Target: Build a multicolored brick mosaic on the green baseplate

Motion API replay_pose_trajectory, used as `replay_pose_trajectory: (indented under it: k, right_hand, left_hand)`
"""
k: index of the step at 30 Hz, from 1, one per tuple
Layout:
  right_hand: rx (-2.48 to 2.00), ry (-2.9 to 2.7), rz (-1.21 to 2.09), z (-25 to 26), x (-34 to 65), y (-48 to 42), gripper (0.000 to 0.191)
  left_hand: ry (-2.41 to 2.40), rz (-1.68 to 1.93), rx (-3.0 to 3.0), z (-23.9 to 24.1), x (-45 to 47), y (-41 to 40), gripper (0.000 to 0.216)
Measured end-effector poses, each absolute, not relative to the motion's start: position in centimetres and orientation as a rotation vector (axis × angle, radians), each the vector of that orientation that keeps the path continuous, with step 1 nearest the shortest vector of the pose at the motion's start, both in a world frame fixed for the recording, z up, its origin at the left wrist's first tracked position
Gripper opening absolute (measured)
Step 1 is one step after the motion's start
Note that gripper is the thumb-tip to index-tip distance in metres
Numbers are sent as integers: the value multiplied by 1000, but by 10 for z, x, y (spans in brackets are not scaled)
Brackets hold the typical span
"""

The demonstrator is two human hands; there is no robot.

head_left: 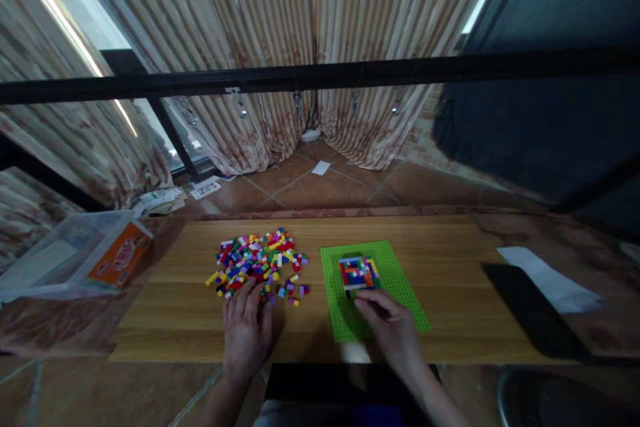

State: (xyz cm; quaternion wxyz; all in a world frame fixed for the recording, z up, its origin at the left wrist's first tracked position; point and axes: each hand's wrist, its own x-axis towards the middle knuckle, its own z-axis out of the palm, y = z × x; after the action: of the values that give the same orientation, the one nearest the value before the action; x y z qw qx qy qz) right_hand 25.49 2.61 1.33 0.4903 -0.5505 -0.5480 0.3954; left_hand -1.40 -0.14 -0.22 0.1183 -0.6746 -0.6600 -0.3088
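A loose heap of small multicoloured toy bricks (255, 260) lies on the left half of the wooden table. My left hand (246, 323) rests at the heap's near edge, fingers stretched forward and thumb apart, fingertips among the bricks. To the right, a green baseplate (400, 297) carries a small, roughly square build of coloured bricks (359, 272) with a pale row along its near side. My right hand (393, 327) is over the plate, thumb and forefinger pinched together at the build's near edge. Whatever is between those fingertips is too small to make out.
The wooden table (190, 320) stands before me. At its left is a clear plastic bin (65, 287) with an orange label. A dark flat object (535, 313) and a white paper (550, 273) lie at the right. A black rail (270, 79) crosses beyond, before striped curtains (260, 13).
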Motion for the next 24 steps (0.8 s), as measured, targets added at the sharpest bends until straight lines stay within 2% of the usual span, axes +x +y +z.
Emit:
replay_pose_trajectory:
  k: [7,16,24]
  right_hand:
    - [-1449,-1176,854,0,300,42,23]
    - [-1439,-1134,852,-1,295,56,23]
    - [-1425,-1432,690,13,289,53,22]
  left_hand:
    - [-1892,-885,-1987,-5,-18,2,31]
    - [-1878,-857,-2001,-6,-20,2,31]
    - [-1919,-876,-1999,-5,-19,2,30]
